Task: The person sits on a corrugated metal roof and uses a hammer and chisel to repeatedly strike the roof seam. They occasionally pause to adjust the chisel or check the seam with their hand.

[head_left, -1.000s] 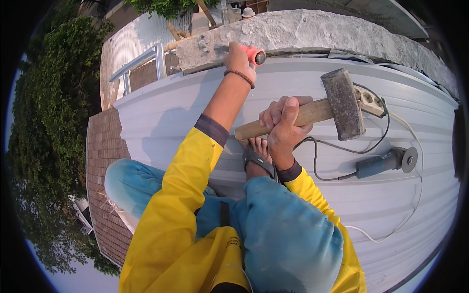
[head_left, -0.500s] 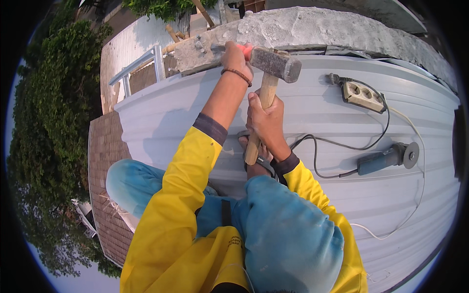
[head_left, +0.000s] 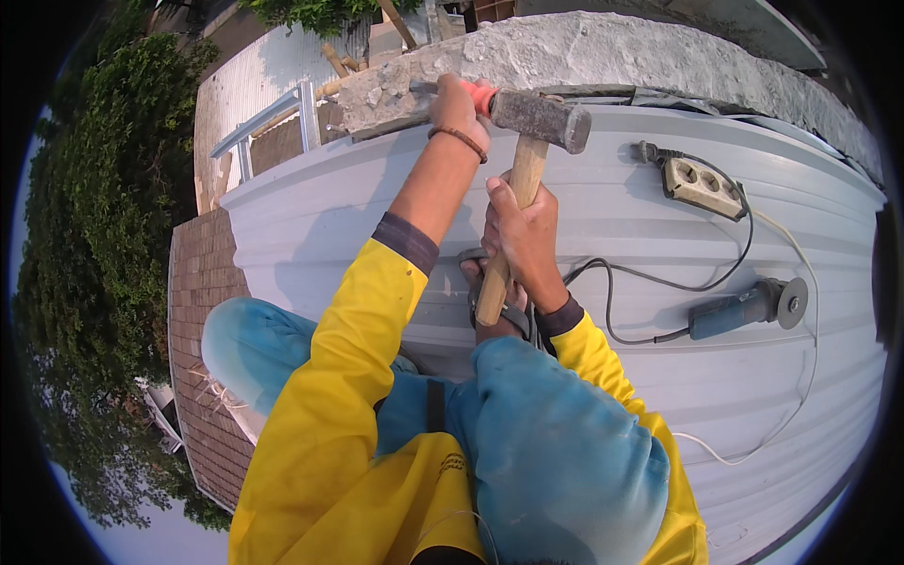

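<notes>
Hammer [head_left: 529, 162], short and heavy with a wooden handle and a blocky grey head, is held over the far edge of a pale ribbed metal roof [head_left: 716, 395], where the sheeting meets a rough concrete ledge [head_left: 603, 61]. The person's right hand [head_left: 523, 226] is wrapped firmly round the middle of the handle, whose butt slants down in front of a sandalled foot [head_left: 474, 273]. The left hand [head_left: 459, 108] is clenched round a chisel-like tool [head_left: 481, 98] with an orange-red grip, its grey tip pointing left over the ledge's left end; the hammer head overlaps its near end, though whether they touch cannot be told. Left of the left forearm, bare metal runs to the roof's left edge, beyond which lies a brown tiled roof [head_left: 212, 358]. Right of the hammer, an open stretch of sheeting reaches a cream power strip [head_left: 702, 186] near the far edge. Below that, towards the right edge, lies a blue angle grinder [head_left: 739, 306], its black cord [head_left: 659, 280] looping across the ribs towards the right forearm.
</notes>
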A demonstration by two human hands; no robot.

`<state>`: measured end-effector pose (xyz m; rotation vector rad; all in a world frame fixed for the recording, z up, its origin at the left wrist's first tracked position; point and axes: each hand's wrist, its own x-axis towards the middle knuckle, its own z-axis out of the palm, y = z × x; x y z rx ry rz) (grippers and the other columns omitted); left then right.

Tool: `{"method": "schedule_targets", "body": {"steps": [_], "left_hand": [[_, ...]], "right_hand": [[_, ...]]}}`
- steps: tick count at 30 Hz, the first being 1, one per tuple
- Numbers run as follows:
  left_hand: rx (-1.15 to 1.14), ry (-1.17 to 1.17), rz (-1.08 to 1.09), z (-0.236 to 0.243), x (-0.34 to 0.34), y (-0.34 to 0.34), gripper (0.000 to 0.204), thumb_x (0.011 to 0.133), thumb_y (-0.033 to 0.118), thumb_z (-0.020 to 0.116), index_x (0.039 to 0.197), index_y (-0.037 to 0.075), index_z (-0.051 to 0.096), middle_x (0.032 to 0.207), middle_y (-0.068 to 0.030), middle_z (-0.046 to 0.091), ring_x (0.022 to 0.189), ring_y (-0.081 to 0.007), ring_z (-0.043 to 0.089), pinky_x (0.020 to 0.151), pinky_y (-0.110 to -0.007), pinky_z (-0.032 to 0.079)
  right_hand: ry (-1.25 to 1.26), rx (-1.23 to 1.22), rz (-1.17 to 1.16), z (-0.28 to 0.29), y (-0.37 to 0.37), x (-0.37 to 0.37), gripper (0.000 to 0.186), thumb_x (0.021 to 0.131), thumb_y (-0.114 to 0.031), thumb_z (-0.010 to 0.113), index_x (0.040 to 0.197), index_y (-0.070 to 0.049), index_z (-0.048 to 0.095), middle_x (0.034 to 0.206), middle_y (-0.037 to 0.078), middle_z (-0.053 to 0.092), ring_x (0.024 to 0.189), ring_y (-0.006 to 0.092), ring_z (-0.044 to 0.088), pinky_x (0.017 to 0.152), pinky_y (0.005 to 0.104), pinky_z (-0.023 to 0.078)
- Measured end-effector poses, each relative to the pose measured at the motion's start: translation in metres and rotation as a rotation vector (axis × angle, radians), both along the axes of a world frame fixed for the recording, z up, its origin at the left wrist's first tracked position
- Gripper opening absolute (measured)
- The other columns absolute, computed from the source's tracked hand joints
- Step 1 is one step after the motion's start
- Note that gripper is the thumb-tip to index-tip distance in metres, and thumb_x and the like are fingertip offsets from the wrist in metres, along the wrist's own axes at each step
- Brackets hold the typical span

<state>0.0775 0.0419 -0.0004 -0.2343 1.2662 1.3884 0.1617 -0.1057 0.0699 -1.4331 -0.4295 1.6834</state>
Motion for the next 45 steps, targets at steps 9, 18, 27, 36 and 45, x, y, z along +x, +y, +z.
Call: {"method": "schedule_targets", "body": {"steps": [9, 18, 27, 36, 45], "left_hand": [[0.176, 0.225, 0.001, 0.032, -0.022, -0.009, 0.018, 0.096, 0.022, 0.054, 0.094, 0.006, 0.046, 0.084, -0.0078, 0.049, 0.073, -0.0212, 0.055, 0.064, -0.044, 0.058], [-0.019, 0.057, -0.154, 0.016, -0.016, -0.021, 0.023, 0.096, 0.023, 0.058, 0.105, 0.004, 0.049, 0.098, -0.0081, 0.049, 0.085, -0.0230, 0.059, 0.062, -0.046, 0.060], [-0.031, 0.017, -0.152, 0.002, -0.031, -0.013, 0.023, 0.097, 0.023, 0.059, 0.104, 0.003, 0.050, 0.099, -0.0083, 0.051, 0.088, -0.0233, 0.061, 0.068, -0.043, 0.058], [-0.050, 0.051, -0.158, 0.006, -0.028, -0.014, 0.023, 0.097, 0.023, 0.060, 0.105, 0.004, 0.051, 0.098, -0.0094, 0.055, 0.087, -0.0232, 0.062, 0.071, -0.041, 0.058], [-0.097, 0.091, -0.246, 0.003, -0.031, -0.010, 0.021, 0.097, 0.020, 0.059, 0.105, 0.002, 0.052, 0.092, -0.0096, 0.055, 0.081, -0.0237, 0.063, 0.070, -0.042, 0.059]], "right_hand": [[-0.047, 0.098, 0.016, -0.004, -0.017, 0.010, 0.022, 0.098, -0.020, 0.067, 0.095, -0.003, 0.054, 0.064, 0.000, 0.052, 0.046, 0.0069, 0.046, 0.040, 0.0248, 0.038], [-0.069, 0.287, -0.163, 0.012, -0.014, 0.009, 0.022, 0.099, -0.019, 0.066, 0.096, -0.002, 0.052, 0.063, 0.000, 0.051, 0.048, 0.0068, 0.046, 0.044, 0.0252, 0.039], [0.020, 0.428, -0.303, 0.009, -0.016, -0.044, 0.026, 0.102, -0.024, 0.062, 0.097, -0.006, 0.044, 0.062, 0.000, 0.043, 0.046, 0.0078, 0.038, 0.042, 0.0277, 0.039], [0.039, 0.506, -0.372, 0.009, -0.032, -0.019, 0.029, 0.101, -0.026, 0.065, 0.097, -0.006, 0.044, 0.060, 0.000, 0.043, 0.046, 0.0083, 0.040, 0.042, 0.0267, 0.037], [-0.265, 0.229, 0.081, -0.016, -0.027, -0.026, 0.020, 0.100, -0.020, 0.064, 0.096, -0.002, 0.057, 0.068, 0.004, 0.053, 0.056, 0.0089, 0.049, 0.048, 0.0256, 0.043]]}}
